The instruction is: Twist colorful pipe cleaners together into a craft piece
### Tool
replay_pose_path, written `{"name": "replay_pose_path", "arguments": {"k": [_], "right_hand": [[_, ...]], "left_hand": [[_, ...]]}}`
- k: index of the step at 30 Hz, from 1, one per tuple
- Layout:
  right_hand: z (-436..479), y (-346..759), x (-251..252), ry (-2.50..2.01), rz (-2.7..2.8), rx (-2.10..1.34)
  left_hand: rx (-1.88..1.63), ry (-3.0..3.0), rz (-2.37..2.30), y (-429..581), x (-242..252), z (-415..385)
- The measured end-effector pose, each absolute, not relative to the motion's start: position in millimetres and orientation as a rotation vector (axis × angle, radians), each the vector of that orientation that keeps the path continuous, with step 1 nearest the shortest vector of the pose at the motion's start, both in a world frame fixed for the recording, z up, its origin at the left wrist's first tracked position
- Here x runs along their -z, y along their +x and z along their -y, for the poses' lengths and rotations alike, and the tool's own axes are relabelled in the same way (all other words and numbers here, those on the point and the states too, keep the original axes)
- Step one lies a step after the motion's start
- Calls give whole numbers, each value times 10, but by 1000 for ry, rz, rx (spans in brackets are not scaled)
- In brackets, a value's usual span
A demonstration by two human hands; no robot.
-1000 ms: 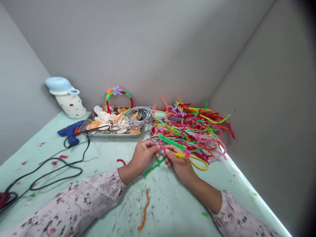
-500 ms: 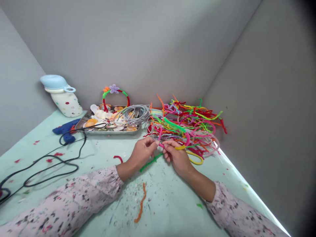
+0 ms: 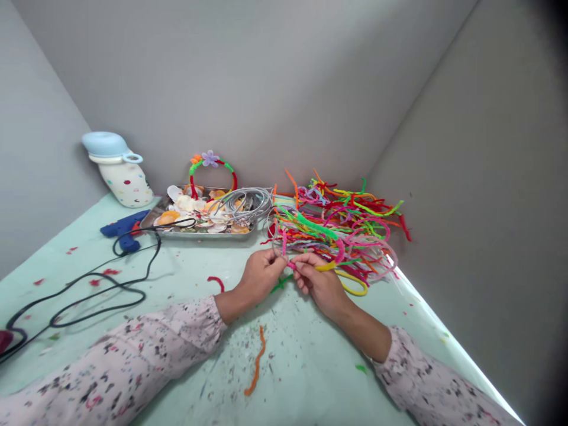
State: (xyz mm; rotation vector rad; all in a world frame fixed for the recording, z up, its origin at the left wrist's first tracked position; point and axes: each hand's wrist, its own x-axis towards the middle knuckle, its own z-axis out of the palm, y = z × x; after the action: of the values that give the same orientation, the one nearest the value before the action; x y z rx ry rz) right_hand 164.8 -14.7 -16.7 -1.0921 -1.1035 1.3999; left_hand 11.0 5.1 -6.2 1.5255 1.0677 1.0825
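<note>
My left hand [image 3: 258,277] and my right hand [image 3: 320,283] meet over the mint table, both pinched on a small piece made of twisted pipe cleaners [image 3: 326,251] in pink, green and yellow. A yellow loop [image 3: 355,284] of it trails out to the right of my right hand. A green pipe cleaner [image 3: 281,285] lies on the table between and under my hands. Just beyond my fingers lies a big heap of coloured pipe cleaners [image 3: 341,222].
A metal tray [image 3: 202,229] of seashells, grey wire rings [image 3: 246,204] and a decorated hoop [image 3: 212,165] stands at the back. A blue glue gun [image 3: 122,228] with its black cord [image 3: 97,284] lies left, near a white dotted bottle [image 3: 119,171]. An orange pipe cleaner [image 3: 256,364] lies near me.
My hands have drawn closer together and shifted slightly back toward the heap. The green end of the held piece has tipped down toward the pile.
</note>
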Motion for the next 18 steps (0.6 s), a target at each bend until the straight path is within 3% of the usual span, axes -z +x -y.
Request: {"name": "replay_pose_path", "arguments": {"k": [18], "right_hand": [[128, 1641, 170, -778, 888, -1485]], "left_hand": [[-1157, 1446, -992, 101, 57, -52]]}}
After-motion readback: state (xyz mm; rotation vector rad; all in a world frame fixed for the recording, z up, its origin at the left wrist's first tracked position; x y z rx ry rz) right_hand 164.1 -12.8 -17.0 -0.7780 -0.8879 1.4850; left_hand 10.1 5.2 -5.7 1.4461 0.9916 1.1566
